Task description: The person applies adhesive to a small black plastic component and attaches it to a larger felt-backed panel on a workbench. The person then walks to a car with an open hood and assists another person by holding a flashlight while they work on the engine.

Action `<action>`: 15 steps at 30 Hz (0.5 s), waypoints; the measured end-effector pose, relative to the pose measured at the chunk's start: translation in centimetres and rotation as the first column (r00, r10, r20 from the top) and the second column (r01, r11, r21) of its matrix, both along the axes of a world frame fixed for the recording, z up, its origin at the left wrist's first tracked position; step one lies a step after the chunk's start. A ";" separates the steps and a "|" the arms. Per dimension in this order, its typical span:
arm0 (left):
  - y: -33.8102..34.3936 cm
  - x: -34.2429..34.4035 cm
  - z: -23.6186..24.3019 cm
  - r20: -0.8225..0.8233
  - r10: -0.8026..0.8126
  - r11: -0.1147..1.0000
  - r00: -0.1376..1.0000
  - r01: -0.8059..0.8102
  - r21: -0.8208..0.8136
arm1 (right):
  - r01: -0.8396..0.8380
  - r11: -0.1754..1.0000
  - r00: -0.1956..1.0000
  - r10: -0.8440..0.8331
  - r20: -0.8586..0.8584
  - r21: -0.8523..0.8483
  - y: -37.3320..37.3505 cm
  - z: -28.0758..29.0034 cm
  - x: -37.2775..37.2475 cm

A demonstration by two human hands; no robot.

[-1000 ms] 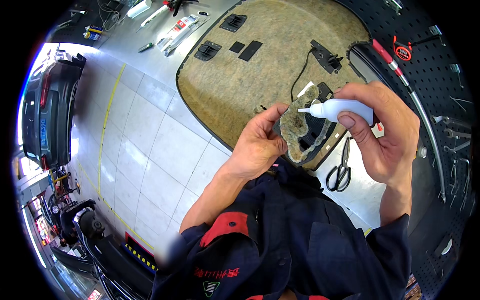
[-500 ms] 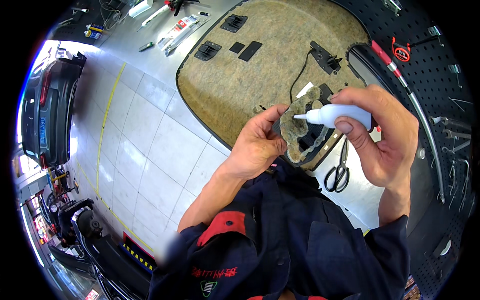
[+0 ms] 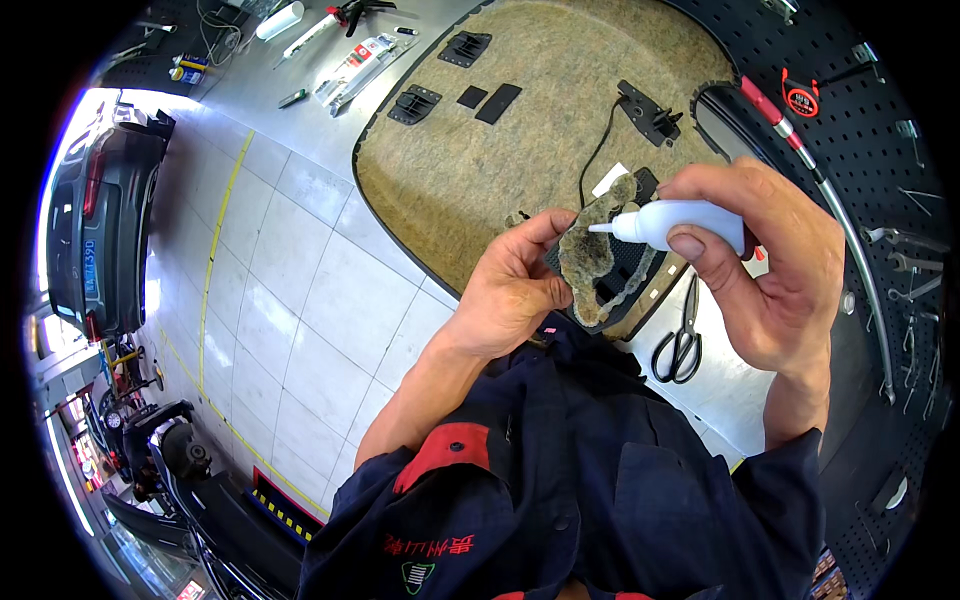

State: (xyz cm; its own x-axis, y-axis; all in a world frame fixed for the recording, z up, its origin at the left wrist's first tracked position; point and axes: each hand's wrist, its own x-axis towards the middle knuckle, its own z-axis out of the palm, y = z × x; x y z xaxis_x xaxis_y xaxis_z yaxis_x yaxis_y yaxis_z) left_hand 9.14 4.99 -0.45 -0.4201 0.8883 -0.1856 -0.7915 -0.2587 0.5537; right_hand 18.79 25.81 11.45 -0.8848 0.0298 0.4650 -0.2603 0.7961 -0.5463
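My left hand [image 3: 512,292] is closed on the left edge of a black plastic piece [image 3: 632,272] with a meshed surface. Ragged grey-brown felt [image 3: 588,262] clings to that piece in a fuzzy strip. In my right hand [image 3: 785,270], thumb and fingers grip a white squeeze bottle [image 3: 680,222] lying almost level. Its thin nozzle points left, with the tip at the felt; whether it touches, or whether liquid comes out, I cannot tell. Both hands are over the near edge of a large brown felt-covered panel [image 3: 545,85].
Black-handled scissors [image 3: 680,345] lie on the metal bench beside the panel. Black brackets [image 3: 414,103] and a cable [image 3: 597,150] are on the panel. Farther left are a caulking gun [image 3: 330,25] and a clear package [image 3: 360,70]. A tool pegboard [image 3: 880,160] rises at right; a car [image 3: 110,220] stands left.
Very little differs. The bottle and its nozzle sit slightly higher against the felt, and my right hand has shifted a touch to the right. Both grips are the same.
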 end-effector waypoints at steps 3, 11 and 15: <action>0.0 -0.1 -0.1 -0.005 -0.017 0.999 1.000 0.017 0.030 | 0.009 0.998 1.000 -0.008 -0.011 0.060 0.1 0.1 -0.3; -0.2 0.1 0.1 -0.004 -0.003 1.000 1.000 0.003 0.000 | 0.048 0.997 0.999 -0.046 -0.028 0.068 0.8 -0.1 -0.5; -0.3 0.0 0.3 -0.017 -0.012 1.000 1.000 0.012 0.004 | 0.056 0.997 0.998 -0.055 -0.022 0.053 0.9 -0.1 -0.4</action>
State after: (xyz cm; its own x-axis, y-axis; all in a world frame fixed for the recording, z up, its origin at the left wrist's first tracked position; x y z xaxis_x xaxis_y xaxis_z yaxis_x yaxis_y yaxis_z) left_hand 9.11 4.73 -0.16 -0.4123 0.8942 -0.1743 -0.7849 -0.2516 0.5662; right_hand 18.34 26.71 11.33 -0.8728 0.0530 0.4852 -0.2256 0.8377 -0.4973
